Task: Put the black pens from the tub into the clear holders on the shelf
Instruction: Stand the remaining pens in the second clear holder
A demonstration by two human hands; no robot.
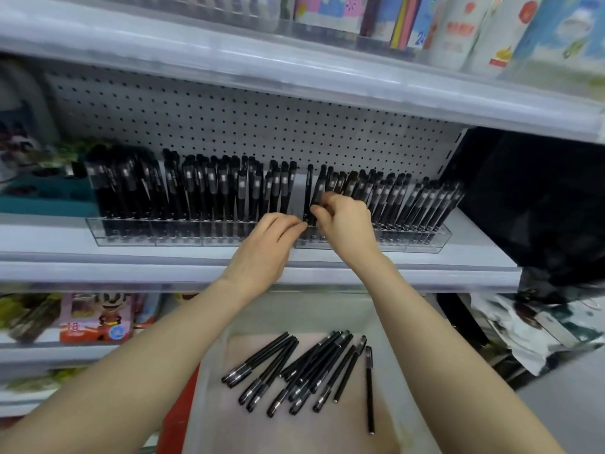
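Note:
Two clear holders stand on the white shelf: the left holder (147,239) is packed with upright black pens, the right holder (425,245) holds a leaning row. Between the two rows is a gap near the middle. My right hand (343,224) is closed around black pens (316,194) standing at that gap. My left hand (275,240) reaches in from the left, its fingertips touching the base of the same pens. Below, a translucent tub (209,381) holds several loose black pens (301,371) lying flat.
A pegboard backs the shelf (229,263), with another shelf of colourful packets (458,24) above. A teal tray (45,198) sits to the left of the holders. Dark plastic bags (540,204) fill the right side. Toy packs (98,319) sit lower left.

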